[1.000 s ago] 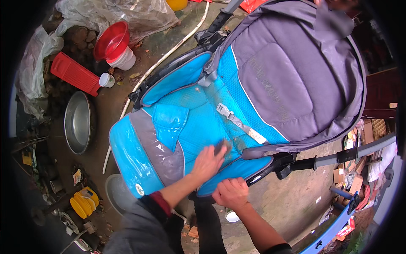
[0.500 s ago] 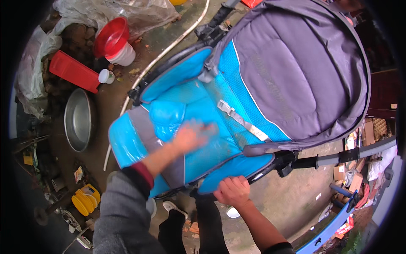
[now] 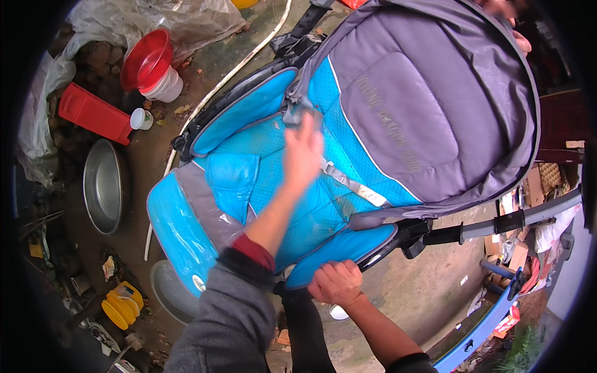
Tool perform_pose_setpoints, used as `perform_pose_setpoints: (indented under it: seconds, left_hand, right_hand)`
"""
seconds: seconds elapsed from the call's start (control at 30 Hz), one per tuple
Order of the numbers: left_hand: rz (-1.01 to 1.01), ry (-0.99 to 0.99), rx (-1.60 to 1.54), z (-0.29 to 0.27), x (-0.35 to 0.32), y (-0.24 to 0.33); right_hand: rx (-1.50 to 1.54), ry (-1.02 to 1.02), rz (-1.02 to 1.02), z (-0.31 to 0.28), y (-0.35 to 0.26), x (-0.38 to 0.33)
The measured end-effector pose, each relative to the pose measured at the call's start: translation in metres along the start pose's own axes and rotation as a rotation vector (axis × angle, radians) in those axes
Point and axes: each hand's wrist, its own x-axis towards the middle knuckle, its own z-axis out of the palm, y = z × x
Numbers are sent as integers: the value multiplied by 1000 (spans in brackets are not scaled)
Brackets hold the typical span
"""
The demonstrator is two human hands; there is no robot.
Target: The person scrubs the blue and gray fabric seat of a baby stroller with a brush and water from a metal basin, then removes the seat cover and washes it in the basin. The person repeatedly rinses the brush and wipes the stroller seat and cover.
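Note:
A grey and bright blue stroller (image 3: 407,112) lies stretched out before me, its padded seat wet and smudged with dirt. My left hand (image 3: 303,152), blurred by motion, reaches over the seat to a grey strap (image 3: 301,115) at the far side, where seat and backrest meet. Whether its fingers grip the strap cannot be made out. Nearer to me, my right hand (image 3: 337,283) is closed on the upper edge of the blue side panel (image 3: 345,253). A pale buckle strap (image 3: 354,183) lies loose across the backrest's lower part.
Another person's hand (image 3: 497,9) is at the canopy's far right rim. Metal basins (image 3: 104,186), a red bowl on a white bucket (image 3: 147,59), a red plastic piece (image 3: 94,114) and a yellow container (image 3: 123,304) stand leftward. A pale hose (image 3: 239,65) runs behind the stroller; boxes (image 3: 513,258) sit right.
My left hand has moved from the middle of the seat to the strap at its far side. My right hand stays on the side panel. More of the other person's hand shows.

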Motion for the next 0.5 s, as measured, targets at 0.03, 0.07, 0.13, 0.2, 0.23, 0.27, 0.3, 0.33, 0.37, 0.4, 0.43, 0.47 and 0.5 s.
perform_pose_setpoints:
  seconds: [0.03,0.07,0.13,0.2,0.23,0.27,0.3,0.33,0.37,0.4,0.43,0.47,0.5]
  left_hand:
    - [60,-176,64,-4,-22,1]
    - [131,-423,105,-12,-55,3]
    - [584,-584,116,-32,-106,-11]
    - [399,-634,165,-39,-90,-11]
    - [290,-703,201,-35,-78,-11]
    - [260,-456,165,-29,-57,-10]
    - [192,-215,145,-19,-32,-9]
    - [152,-33,180,-16,-7,0]
    - [92,-66,220,-8,-19,-6]
    - [80,-85,252,-3,-28,-10]
    - [137,-239,370,-10,-52,-21]
    - [199,-448,488,-21,-70,-27]
    - [287,-488,481,-30,-74,-24]
  right_hand:
    - [7,7,-14,0,0,0]
    - [20,12,-18,0,0,0]
    - [-8,-50,9,-1,-1,0]
    - [-28,-65,19,-2,0,0]
    - [-25,-65,16,-2,0,-1]
    - [-26,-59,16,-1,0,-1]
    - [-27,-23,14,-1,0,-1]
    - [-17,0,13,-1,1,-1]
    - [-14,-14,3,0,1,-1]
    - [-14,-14,12,0,1,-1]
    - [-20,-38,18,0,1,-1]
    - [-20,-50,5,-1,1,0]
    - [-5,-53,25,-1,1,0]
